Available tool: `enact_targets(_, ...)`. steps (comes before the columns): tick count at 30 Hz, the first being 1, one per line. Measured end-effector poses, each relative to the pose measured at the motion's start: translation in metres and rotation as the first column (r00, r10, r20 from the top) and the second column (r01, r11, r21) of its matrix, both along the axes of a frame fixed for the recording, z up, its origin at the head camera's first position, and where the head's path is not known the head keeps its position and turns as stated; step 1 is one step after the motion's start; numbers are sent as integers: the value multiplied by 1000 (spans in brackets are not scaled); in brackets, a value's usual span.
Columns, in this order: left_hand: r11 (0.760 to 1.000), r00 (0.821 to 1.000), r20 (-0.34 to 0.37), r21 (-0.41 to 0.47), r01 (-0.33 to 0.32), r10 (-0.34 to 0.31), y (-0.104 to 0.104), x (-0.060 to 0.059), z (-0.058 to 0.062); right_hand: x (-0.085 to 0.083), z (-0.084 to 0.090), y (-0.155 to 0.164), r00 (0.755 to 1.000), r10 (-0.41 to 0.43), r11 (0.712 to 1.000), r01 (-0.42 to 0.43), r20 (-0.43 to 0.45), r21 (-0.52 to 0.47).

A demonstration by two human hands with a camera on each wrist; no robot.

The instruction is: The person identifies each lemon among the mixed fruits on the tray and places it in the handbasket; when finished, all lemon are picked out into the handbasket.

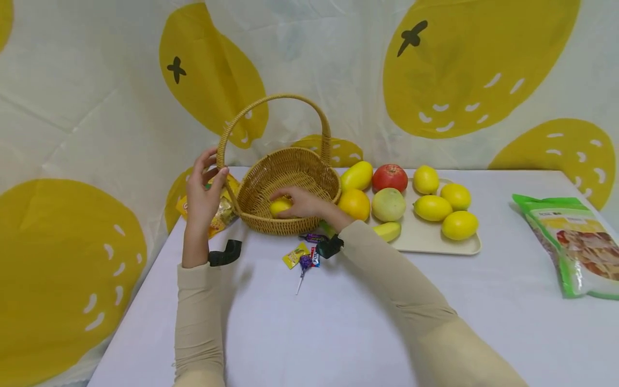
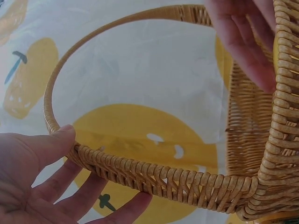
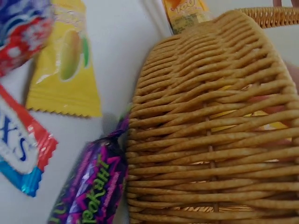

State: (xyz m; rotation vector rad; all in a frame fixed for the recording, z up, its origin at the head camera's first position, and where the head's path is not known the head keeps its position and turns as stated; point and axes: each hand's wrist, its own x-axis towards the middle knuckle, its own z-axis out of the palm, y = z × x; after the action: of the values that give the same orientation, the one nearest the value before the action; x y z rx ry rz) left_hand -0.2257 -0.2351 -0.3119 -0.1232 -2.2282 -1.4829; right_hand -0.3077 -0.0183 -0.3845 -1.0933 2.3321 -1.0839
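Observation:
A wicker basket with a tall arched handle stands at the back of the table. My left hand grips the handle's left side; in the left wrist view the thumb lies on one side of the handle and the fingers reach along the other. Inside the basket, my right hand holds a lemon from above, low behind the front rim. The right wrist view has the woven wall in front of that hand, so little of its fingers shows.
Right of the basket are an orange, a pomegranate, a melon and several lemons on a tray. A lollipop and wrapped candies lie in front. Bags lie left and far right.

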Motion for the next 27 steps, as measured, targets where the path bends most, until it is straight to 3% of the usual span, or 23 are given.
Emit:
enact_targets(7,1000,1000,-11,8,12,-12,0,1,-1,8,3,4,999,-40,985,40,1,-170)
enact_targets(18,1000,1000,-8,-17,11,-11,-2,-1,-1,33,7,27,1000,21,912,-15,9,-410)
enact_targets(22,1000,1000,-8,-13,7,-7,-2,0,-1,44,5,40,999,21,896,-33,-33,-443)
enact_targets(27,1000,1000,-14,-21,6,-7,-2,0,0,61,12,65,995,11,903,-54,-102,-426)
